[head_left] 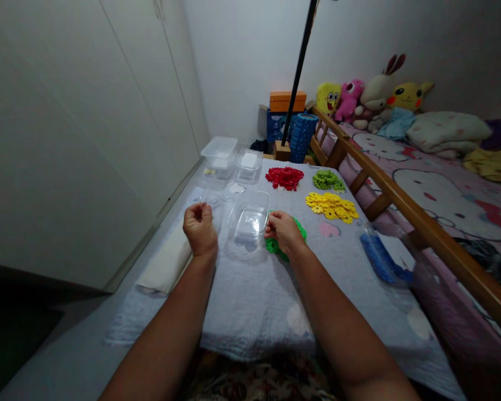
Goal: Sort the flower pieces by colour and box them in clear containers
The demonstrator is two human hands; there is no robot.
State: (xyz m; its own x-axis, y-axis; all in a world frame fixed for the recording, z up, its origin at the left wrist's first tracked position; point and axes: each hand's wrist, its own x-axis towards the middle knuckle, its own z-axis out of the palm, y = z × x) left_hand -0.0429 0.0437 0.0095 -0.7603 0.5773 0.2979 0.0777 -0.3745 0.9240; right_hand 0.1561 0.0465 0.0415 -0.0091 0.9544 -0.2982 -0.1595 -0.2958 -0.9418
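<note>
My right hand (284, 233) is closed, its fingertips pinching the right rim of a clear plastic container (247, 228) in the middle of the table. Behind and under that hand lies a pile of green plastic pieces (277, 248), partly covered by it. To the left of the container, my left hand (200, 227) is closed in a pinch at a faint, transparent sheet that looks like a clear plastic lid (215, 201); its outline is hard to make out.
Piles of red pieces (284, 178), light green pieces (327, 180) and yellow flower-shaped pieces (332, 207) lie farther back. Clear containers (219, 150) stand at the back left. A container of blue pieces (384, 259) sits right; a folded cloth (165, 264) lies left. A wooden bed rail (376, 175) borders the table.
</note>
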